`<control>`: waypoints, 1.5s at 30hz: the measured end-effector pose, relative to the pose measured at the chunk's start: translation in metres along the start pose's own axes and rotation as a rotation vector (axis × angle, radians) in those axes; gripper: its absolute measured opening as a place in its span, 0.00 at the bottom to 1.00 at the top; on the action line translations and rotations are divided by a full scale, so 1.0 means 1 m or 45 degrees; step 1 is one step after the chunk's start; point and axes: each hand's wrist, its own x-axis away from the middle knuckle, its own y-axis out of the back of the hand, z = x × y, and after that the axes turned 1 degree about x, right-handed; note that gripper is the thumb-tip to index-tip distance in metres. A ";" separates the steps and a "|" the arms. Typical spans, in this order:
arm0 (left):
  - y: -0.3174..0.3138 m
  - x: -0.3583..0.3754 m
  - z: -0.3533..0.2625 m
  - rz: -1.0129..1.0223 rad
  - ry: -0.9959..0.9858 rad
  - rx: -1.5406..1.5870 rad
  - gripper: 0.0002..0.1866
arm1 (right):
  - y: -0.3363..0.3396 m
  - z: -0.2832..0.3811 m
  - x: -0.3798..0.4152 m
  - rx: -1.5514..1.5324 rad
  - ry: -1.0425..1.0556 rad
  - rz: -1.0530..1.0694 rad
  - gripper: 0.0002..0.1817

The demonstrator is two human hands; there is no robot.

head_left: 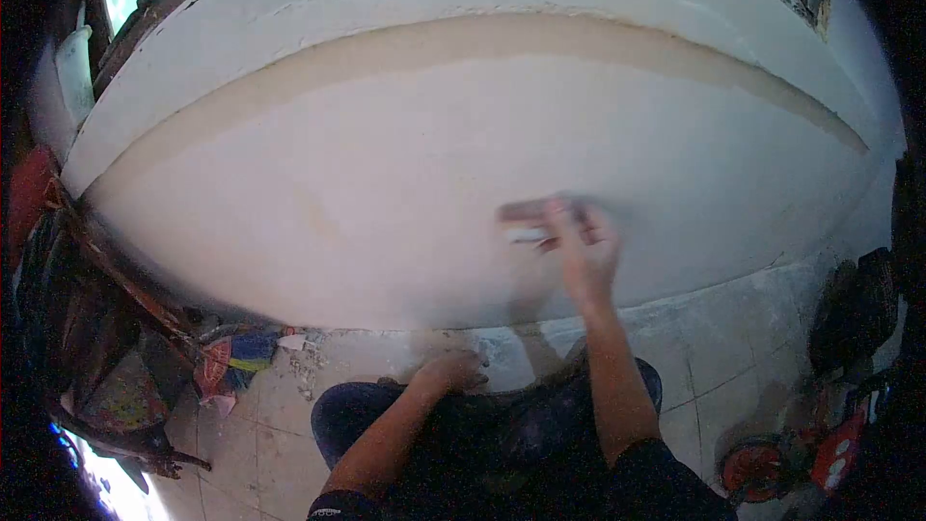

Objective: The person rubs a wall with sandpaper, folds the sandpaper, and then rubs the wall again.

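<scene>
Low plastered wall point(405, 183) above a tiled floor point(714, 367); a person crouches in front of it.

The right hand point(584, 251) is raised against the wall, fingers closed around a small flat block point(529, 217) pressed to the plaster; motion blur hides what kind of block it is. The left hand point(453, 370) rests low on the person's knee point(357, 410), fingers curled loosely, holding nothing. The wall face is pale and smooth, with a tan band point(482, 39) along its upper part. At floor level to the left lies a crumpled coloured cloth point(236, 352) among debris, beside a dark frame point(116, 280). At the far right, red and black equipment point(820, 444) stands on the tiles.
</scene>
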 end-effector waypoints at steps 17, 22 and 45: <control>0.028 0.016 -0.020 0.120 0.153 -0.028 0.25 | -0.011 -0.036 0.012 -0.013 0.112 -0.101 0.12; 0.019 0.020 -0.003 -0.001 0.008 -0.020 0.26 | -0.007 -0.016 0.002 -0.084 -0.033 -0.112 0.13; 0.039 0.029 -0.020 0.143 0.106 0.060 0.29 | 0.030 0.021 -0.015 -0.288 0.114 -0.427 0.12</control>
